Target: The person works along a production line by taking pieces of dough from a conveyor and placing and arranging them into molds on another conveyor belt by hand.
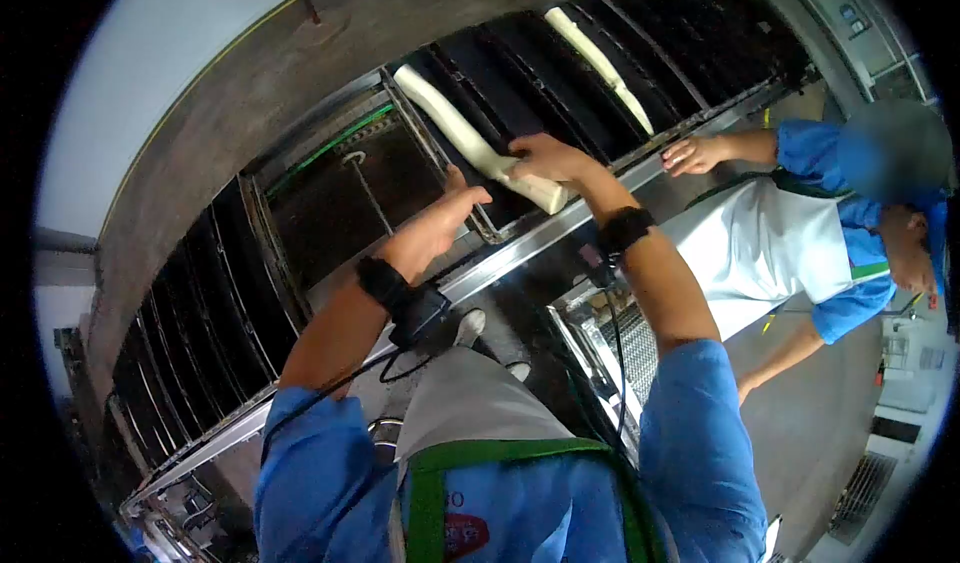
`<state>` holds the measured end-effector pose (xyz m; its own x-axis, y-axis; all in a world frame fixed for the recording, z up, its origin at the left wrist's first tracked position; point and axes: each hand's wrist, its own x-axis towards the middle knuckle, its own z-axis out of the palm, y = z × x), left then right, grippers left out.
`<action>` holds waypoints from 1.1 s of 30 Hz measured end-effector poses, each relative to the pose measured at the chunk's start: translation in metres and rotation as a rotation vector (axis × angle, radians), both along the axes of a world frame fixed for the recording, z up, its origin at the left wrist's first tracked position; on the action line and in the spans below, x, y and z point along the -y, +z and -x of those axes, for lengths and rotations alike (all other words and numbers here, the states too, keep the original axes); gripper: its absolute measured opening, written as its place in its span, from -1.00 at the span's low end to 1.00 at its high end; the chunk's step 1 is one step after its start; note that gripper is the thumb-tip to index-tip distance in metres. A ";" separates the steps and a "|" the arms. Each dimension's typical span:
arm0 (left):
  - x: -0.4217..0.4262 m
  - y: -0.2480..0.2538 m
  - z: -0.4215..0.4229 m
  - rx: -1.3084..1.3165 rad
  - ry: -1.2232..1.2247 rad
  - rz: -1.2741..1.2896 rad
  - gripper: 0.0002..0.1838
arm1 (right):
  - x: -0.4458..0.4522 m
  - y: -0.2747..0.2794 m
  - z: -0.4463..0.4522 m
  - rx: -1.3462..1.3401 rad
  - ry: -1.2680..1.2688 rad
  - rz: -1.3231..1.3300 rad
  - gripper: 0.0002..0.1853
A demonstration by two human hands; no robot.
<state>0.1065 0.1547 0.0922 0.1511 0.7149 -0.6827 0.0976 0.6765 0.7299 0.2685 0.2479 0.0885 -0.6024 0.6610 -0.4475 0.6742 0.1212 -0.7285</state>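
Note:
A long, pale cream stalk, slightly bent, lies in a black slot of the conveyor. My right hand is curled over the stalk close to its near cut end, with the fingertips against its side. To the left, my left hand hovers by the conveyor's near edge. Its thumb points up, its fingers are spread and nothing is in it. Farther right, a second, thinner pale stalk rests in another slot.
A co-worker in blue with a white apron stands at the right, one hand near the conveyor edge. A metal rail runs along the near side. An opening in the conveyor shows a metal rod. Below is a metal-framed step.

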 end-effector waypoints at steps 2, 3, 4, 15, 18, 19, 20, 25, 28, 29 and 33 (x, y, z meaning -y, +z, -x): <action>0.002 -0.002 0.000 0.008 0.001 -0.037 -0.04 | -0.001 -0.004 0.026 0.094 -0.014 -0.122 -0.31; 0.002 -0.007 -0.001 0.038 0.006 -0.083 -0.03 | -0.002 -0.006 0.033 0.071 -0.013 -0.200 -0.32; 0.002 -0.010 -0.001 0.035 -0.002 -0.068 -0.03 | -0.003 -0.007 0.040 0.049 -0.012 -0.279 -0.34; -0.016 -0.028 -0.009 0.102 0.108 -0.233 -0.31 | 0.018 -0.004 0.040 0.288 0.074 -0.253 -0.62; -0.024 -0.046 -0.022 0.366 0.266 -0.135 -0.67 | 0.043 0.021 0.007 0.106 -0.095 -0.386 -0.63; -0.023 -0.031 -0.042 0.438 0.333 -0.047 -0.43 | 0.056 0.025 -0.013 0.090 -0.184 -0.446 -0.61; -0.035 -0.060 -0.050 0.335 0.324 -0.185 -0.50 | 0.063 0.020 -0.035 -0.016 -0.210 -0.532 -0.61; -0.043 -0.038 -0.123 0.103 0.308 -0.184 -0.73 | 0.165 0.026 -0.213 -0.014 -0.481 -0.491 -0.63; -0.010 -0.003 -0.165 0.141 0.167 -0.331 -0.72 | 0.259 -0.007 -0.318 0.103 -0.732 -0.398 -0.64; -0.012 -0.011 -0.170 -0.131 0.105 -0.502 -0.74 | 0.292 -0.022 -0.351 0.119 -0.811 -0.410 -0.63; -0.036 -0.037 -0.167 -0.865 -0.550 -1.037 -0.64 | 0.440 -0.046 -0.443 0.352 -1.187 -0.177 -0.58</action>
<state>0.2730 0.1909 0.0551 0.3802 0.9218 0.0751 0.8180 -0.3731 0.4378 0.7112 -0.1916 0.0422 0.5401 0.7812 -0.3132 0.5892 -0.6167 -0.5220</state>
